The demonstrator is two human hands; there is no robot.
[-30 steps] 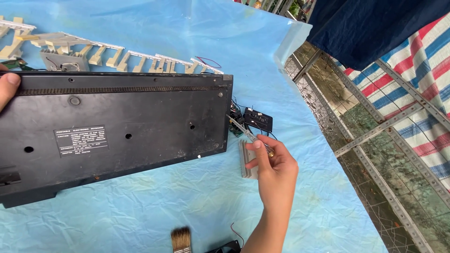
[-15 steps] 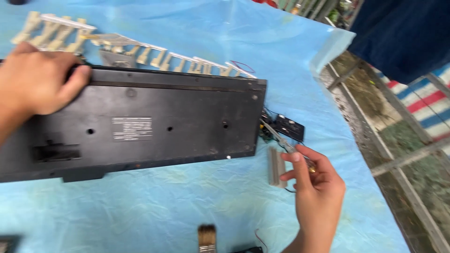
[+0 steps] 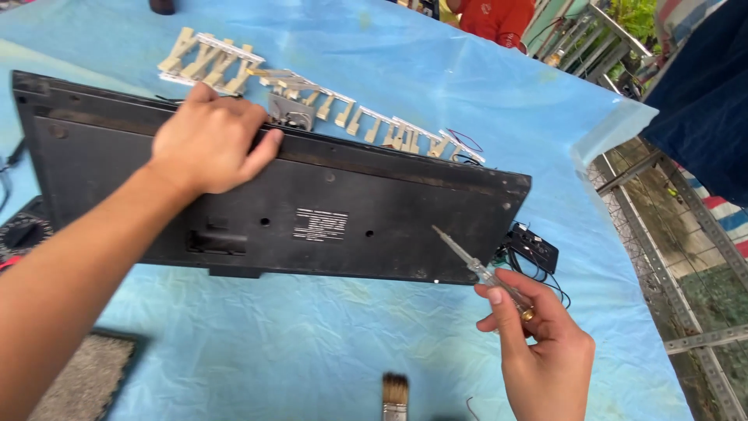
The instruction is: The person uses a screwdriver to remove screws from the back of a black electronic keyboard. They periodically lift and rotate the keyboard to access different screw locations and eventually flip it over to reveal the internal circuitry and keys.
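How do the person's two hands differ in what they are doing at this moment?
The left hand lies palm down, fingers spread, over the far edge of the long black plastic keyboard case; the right hand is curled around a slim clear-handled screwdriver. The left hand presses on the case, while the right hand hovers off its near right corner, tool tip over the case. Both are bare.

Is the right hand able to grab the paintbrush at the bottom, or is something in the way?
Probably not right away: the right hand is already holding a clear-handled screwdriver. The paintbrush lies close beside it on the blue sheet, with nothing between them.
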